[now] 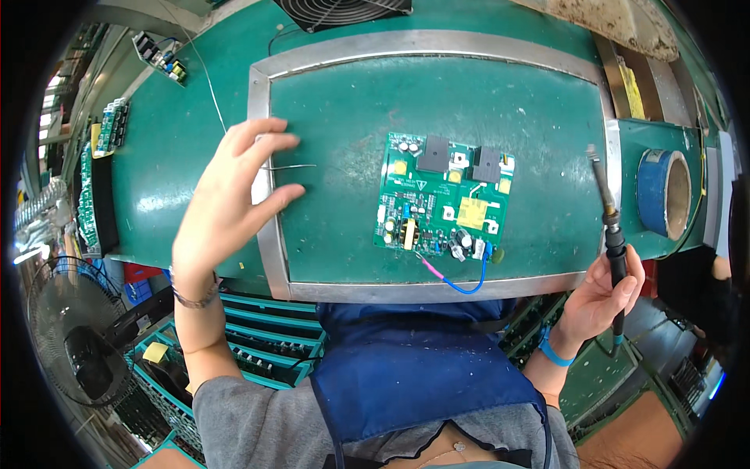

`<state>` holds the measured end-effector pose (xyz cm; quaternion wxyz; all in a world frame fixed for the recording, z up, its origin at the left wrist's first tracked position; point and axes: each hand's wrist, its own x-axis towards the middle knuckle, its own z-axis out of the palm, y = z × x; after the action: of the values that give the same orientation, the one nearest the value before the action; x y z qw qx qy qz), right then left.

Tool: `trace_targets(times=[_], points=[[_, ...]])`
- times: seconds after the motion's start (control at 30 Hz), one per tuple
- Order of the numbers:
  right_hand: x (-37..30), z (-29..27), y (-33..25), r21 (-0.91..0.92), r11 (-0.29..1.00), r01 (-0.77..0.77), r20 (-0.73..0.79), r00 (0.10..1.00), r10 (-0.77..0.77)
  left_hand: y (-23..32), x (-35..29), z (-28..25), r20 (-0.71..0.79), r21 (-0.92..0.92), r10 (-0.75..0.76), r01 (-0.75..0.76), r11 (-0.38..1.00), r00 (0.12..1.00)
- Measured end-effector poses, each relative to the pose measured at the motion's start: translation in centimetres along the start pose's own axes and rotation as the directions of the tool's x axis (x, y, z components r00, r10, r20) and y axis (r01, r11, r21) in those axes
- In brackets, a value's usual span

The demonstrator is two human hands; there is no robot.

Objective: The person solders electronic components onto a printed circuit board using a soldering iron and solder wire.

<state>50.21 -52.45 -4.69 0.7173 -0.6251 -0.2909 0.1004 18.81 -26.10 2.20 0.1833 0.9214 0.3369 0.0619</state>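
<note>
My right hand [601, 293] is wrapped round the black handle of a soldering iron [616, 242], its metal tip pointing up and away, over the right side of the metal frame. My left hand [234, 187] hovers over the frame's left edge, thumb and fingers spread apart. A thin solder wire [293, 166] comes out past that hand between thumb and fingers; whether the palm touches it is hidden. Between my hands a green circuit board [437, 191] lies flat, with black blocks, capacitors and yellow patches. A blue and pink lead [461, 289] loops from its near edge.
A metal frame [430, 292] borders the green work surface. At right stands a blue roll [664, 194]; at the back, a black fan grille [344, 9]. A small board [160, 59] lies far left, racked boards [87, 195] nearer. Teal racks [269, 336] and a fan [82, 328] are lower left.
</note>
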Motion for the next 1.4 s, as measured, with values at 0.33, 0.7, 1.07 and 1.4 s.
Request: trace_targets(times=[0.33, 0.7, 1.07, 1.4], points=[[1.2, 1.8, -4.7, -0.255, 0.932, 0.258, 0.472, 0.874, -0.113, 5.3, 0.2, 1.7, -0.112, -0.256, 0.016, -0.045, 0.966, 0.994], [4.5, 1.3, -5.1, -0.244, 0.9, 0.361, 0.607, 0.78, -0.149, 9.1, 2.9, 6.3, -0.191, -0.298, 0.281, -0.328, 0.896, 0.941], [6.1, 1.4, -3.2, -0.194, 0.917, 0.347, 0.754, 0.651, -0.087, 9.9, 3.4, 7.8, -0.173, -0.32, 0.222, -0.268, 0.909, 0.96], [5.9, 1.0, -3.0, -0.187, 0.915, 0.358, 0.743, 0.661, -0.107, 10.1, 3.5, 8.1, -0.137, -0.319, 0.256, -0.288, 0.903, 0.957]])
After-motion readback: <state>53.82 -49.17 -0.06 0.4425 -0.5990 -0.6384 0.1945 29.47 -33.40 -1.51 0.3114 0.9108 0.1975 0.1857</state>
